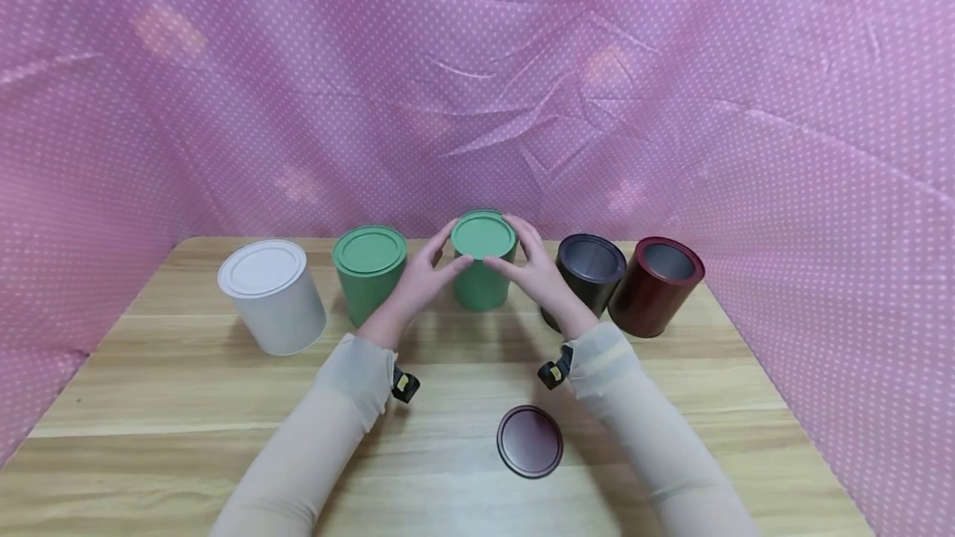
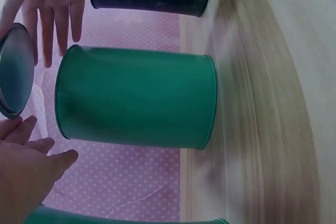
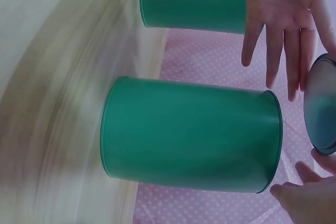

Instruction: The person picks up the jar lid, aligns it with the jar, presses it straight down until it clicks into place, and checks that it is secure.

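Holding green lid [image 1: 483,235] just above mid. green can [image 1: 481,292]: L hand [image 1: 424,276], R hand [image 1: 540,276], fingers spread, near-straight. Prob. partway: white can [image 1: 285,315], L green can [image 1: 367,295] lidded; black can [image 1: 588,290], red can [image 1: 647,303] open, red lid [image 1: 530,442] on tbl [image 1: 418,495].

Both hands [image 3: 283,30] seemingly hold a round lid [image 3: 321,103] apart from a green can [image 3: 191,135].

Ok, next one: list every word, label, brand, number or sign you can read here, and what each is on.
No readable text in any view.
White can, left green can, middle green can, black can, red can: no print visible.
Green lid and dark red lid: no lettering visible.
Left wrist device, right wrist device: small yellow patch; any print is too small to read.
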Available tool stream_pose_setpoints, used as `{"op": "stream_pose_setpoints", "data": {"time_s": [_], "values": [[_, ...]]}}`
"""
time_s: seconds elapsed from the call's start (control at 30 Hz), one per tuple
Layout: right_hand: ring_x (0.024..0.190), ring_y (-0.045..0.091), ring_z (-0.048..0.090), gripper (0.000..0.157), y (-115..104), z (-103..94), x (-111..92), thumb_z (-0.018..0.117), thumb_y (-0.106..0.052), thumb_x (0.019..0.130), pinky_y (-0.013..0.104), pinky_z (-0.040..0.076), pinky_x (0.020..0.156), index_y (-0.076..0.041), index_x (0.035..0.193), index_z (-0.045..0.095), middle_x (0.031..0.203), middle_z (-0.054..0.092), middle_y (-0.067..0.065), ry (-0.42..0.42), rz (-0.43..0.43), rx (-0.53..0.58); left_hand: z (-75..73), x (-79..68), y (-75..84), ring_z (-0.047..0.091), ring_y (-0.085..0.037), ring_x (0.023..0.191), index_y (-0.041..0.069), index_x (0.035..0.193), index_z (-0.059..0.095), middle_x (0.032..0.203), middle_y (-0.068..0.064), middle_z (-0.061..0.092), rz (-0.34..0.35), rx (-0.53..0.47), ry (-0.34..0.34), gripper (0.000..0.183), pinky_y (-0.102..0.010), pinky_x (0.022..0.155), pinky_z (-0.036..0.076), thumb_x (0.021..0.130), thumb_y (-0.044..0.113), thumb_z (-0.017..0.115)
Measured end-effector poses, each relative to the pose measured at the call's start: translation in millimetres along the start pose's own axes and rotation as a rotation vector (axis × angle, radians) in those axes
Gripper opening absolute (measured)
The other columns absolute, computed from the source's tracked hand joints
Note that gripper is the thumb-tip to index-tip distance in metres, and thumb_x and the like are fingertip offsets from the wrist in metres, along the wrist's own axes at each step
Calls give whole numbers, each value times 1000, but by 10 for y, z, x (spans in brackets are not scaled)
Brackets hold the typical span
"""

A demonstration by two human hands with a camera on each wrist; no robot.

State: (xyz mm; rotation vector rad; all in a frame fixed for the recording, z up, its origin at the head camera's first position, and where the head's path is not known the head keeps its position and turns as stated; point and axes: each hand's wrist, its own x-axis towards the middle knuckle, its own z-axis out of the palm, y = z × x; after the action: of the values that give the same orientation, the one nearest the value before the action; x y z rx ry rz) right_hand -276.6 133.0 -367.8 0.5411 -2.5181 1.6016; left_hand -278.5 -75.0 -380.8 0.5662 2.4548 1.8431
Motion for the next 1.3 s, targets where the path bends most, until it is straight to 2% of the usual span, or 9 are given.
{"op": "stream_pose_setpoints", "data": {"time_s": [0.13,0.23,0.43,0.6,0.83,1.07,1.3], "values": [[149,27,14,73,38,-16,77,67,-23,92,47,16,122,-12,152,29,160,16,11,17,5,23,39,97,-3,15,-19,150,27,155,20,162,-1,19,40,-9,7,73,-38,123,16,95,44,58],[148,27,15,72,69,-19,121,67,-22,92,45,16,122,-10,152,29,159,17,12,35,9,39,62,168,-17,12,-20,150,23,156,18,162,-1,17,54,-9,-4,72,-41,123,14,97,42,55],[147,28,19,72,140,-5,209,66,-22,93,44,18,122,-10,152,28,158,19,13,38,19,60,74,249,-69,12,-24,150,18,156,19,162,-4,16,49,-23,11,70,-42,123,13,98,39,54],[147,29,20,72,206,0,259,66,-22,92,44,20,121,-9,152,28,159,17,14,35,48,55,94,281,-109,13,-23,150,20,156,19,162,-4,16,25,-23,16,70,-40,123,14,98,39,54],[147,31,21,71,273,4,329,65,-24,93,45,21,121,-9,152,28,158,21,14,55,88,96,122,380,-137,13,-23,150,13,156,16,163,-9,12,31,-35,0,71,-38,123,14,100,38,52],[146,32,23,72,314,12,377,64,-25,94,46,23,120,-9,153,27,157,22,16,36,136,99,96,462,-185,11,-26,150,13,156,17,163,-10,7,-2,21,-8,70,-39,123,15,100,36,52],[145,30,27,71,377,11,407,64,-24,94,46,25,119,-7,152,27,154,29,17,10,115,135,83,511,-251,14,-29,149,13,156,19,163,-13,11,8,80,-8,70,-42,122,18,99,36,54]]}}
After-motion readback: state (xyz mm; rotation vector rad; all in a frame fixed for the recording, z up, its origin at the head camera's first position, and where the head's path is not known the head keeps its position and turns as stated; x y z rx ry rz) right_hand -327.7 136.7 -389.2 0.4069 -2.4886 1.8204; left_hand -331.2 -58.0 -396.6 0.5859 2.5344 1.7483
